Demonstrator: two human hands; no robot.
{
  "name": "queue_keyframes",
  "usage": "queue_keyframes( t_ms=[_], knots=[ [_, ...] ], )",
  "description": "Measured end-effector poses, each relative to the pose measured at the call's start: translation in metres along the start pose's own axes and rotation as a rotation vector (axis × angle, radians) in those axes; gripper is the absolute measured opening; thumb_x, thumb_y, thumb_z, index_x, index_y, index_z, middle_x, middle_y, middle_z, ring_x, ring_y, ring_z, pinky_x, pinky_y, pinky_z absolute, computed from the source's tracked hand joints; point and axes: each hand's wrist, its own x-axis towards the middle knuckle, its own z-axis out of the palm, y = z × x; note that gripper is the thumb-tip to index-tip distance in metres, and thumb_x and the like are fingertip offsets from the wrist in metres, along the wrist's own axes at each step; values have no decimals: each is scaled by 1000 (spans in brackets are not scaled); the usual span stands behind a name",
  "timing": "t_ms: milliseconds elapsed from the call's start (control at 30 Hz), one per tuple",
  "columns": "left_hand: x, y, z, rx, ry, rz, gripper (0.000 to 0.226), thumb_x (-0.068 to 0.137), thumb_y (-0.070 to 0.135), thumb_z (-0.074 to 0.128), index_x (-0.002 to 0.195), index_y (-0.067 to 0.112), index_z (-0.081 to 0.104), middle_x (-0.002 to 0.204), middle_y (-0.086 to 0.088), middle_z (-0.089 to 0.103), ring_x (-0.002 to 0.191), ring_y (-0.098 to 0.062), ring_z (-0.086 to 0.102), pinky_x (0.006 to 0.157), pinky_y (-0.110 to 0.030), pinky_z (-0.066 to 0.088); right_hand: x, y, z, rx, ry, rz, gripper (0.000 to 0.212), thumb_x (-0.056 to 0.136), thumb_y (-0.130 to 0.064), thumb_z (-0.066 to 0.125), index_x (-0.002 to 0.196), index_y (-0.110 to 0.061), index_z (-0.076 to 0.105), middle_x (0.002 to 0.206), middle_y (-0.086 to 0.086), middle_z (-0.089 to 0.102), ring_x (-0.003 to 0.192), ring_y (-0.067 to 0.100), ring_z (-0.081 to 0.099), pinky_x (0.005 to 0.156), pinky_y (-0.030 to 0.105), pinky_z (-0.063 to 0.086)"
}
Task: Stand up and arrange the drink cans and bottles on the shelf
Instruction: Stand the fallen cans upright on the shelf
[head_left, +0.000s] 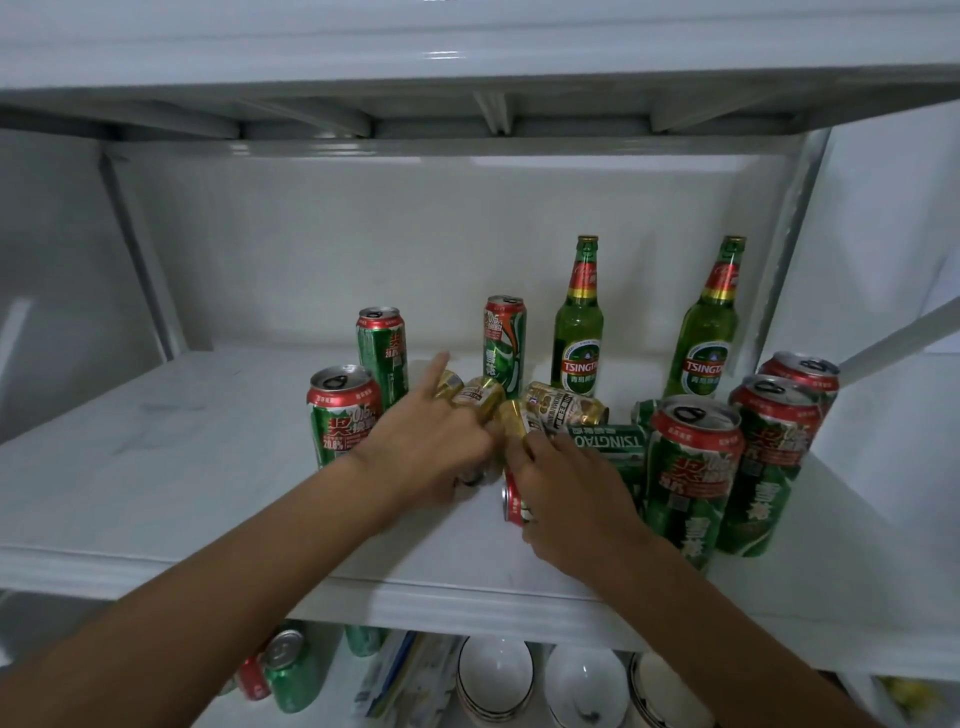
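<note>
On the white shelf (156, 467) several green-and-red cans stand upright, among them one at the front left (343, 415) and one at the front right (691, 467). Two green Tsingtao bottles (577, 332) (709, 332) stand at the back. In the middle lies a heap of toppled cans: gold ones (478, 396) (563, 405), a green Tsingtao can (608, 441) and a red-ended can (513, 501). My left hand (431, 447) rests on the gold cans, forefinger out. My right hand (576, 488) covers the red-ended can and touches a gold can (511, 420).
The shelf's left half is bare. A shelf board hangs close overhead (467, 78). Below the front edge sit white bowls (496, 675), a lying green can (291, 670) and packets.
</note>
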Motion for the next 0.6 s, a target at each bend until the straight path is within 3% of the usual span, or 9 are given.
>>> queue_keyframes(
  t_ms=[167,233,300,333,400,467,600],
  knots=[
    [0,-35,-21,-185,53,-126,65,77,47,79,128,18,50,109,-5,71,106,-29,69,124,-60,10,3,-5,-3,-75,-45,-1,67,82,-32,77,139,-14,48,135,9,44,120,30,50,99,44,48],
    [1,-47,-31,-282,35,-156,66,73,49,82,123,19,51,101,-4,67,103,-31,66,122,-54,22,3,-6,-5,-82,-60,-17,66,82,-31,75,139,-13,47,136,10,43,120,31,49,98,44,48],
    [5,-58,-41,-394,-21,-182,64,70,51,84,117,19,52,87,2,54,90,-27,57,98,-45,45,3,-7,-9,-69,-65,-25,63,83,-30,73,138,-13,49,137,9,45,119,31,51,95,43,50],
    [7,-65,-44,-453,-52,-201,64,68,51,85,114,20,53,84,4,47,84,-24,54,81,-40,49,3,-8,-11,-58,-61,-25,61,83,-30,72,138,-13,50,136,8,48,118,30,52,93,42,52],
    [11,-76,-46,-556,-107,-233,63,67,49,87,112,18,55,89,1,51,79,-21,57,66,-39,55,3,-8,-16,-19,-31,-26,58,85,-31,70,137,-13,51,134,7,54,116,28,55,90,42,55],
    [15,-89,-41,-617,-138,-243,59,70,45,85,115,16,59,93,-2,61,82,-21,62,68,-39,57,5,-6,-23,38,21,-19,59,88,-35,68,139,-15,48,135,5,53,119,25,54,91,41,55],
    [19,-106,-27,-691,-182,-249,58,69,46,80,123,30,63,109,-1,69,95,-21,65,81,-40,60,9,2,-37,247,131,55,59,88,-43,70,137,-20,47,135,1,53,118,21,54,96,37,51]
  ],
)
